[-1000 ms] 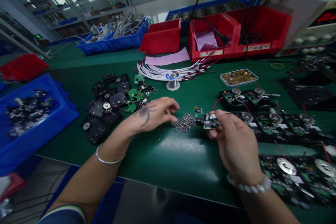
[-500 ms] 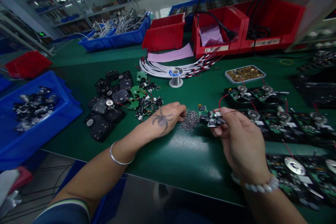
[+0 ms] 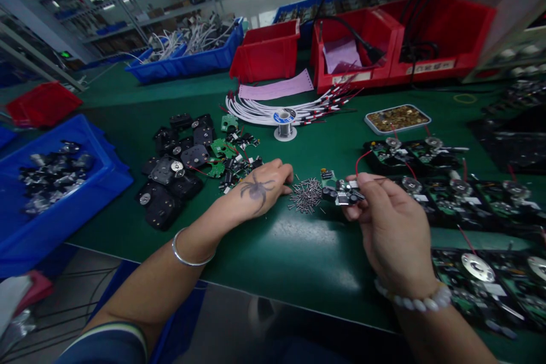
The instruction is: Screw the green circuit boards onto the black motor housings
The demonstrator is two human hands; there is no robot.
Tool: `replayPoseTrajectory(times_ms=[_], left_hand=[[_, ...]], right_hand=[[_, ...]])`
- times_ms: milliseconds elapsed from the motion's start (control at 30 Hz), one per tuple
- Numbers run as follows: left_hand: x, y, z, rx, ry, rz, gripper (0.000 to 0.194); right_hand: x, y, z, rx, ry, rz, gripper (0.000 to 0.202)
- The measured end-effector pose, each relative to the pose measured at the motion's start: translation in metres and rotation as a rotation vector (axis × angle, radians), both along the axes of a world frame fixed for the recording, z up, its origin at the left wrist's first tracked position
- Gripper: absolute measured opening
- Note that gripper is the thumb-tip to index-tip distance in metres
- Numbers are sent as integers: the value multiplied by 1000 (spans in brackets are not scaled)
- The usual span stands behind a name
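My left hand lies at the left edge of a pile of small metal screws, its fingers curled together; whatever is between the fingertips is too small to tell. On the other side of the pile, my right hand pinches a small circuit board with black parts and a red wire, holding it just above the green table. Behind my left hand lie loose green circuit boards and black housings.
Black housings with boards fill the right side. A solder spool, white cables and a tray of brass parts lie behind. Red bins stand farther back, a blue bin at left.
My left hand has moved a little to the left, uncovering more of the screw pile's left edge. My right hand and the board have stayed nearly in place.
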State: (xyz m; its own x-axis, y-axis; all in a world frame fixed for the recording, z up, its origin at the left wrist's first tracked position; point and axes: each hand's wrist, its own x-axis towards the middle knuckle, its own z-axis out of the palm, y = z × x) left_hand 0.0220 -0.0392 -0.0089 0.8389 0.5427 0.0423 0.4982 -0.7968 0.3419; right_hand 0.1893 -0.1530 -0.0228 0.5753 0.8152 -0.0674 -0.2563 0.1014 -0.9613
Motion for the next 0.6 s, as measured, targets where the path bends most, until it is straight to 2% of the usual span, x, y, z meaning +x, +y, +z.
replayPoseTrajectory(times_ms=[167, 300, 400, 600], left_hand=[[-1, 4, -4, -42, -1, -5, 12], [1, 8, -8, -67, -36, 41, 8], [2, 9, -4, -113, 3, 21, 6], [0, 3, 6, -66, 127, -72, 12]], right_hand=[[0, 0, 0, -12, -5, 6, 18], [0, 1, 0, 4, -14, 0, 19], [0, 1, 0, 1, -5, 0, 19], [0, 1, -1, -6, 1, 6, 19]])
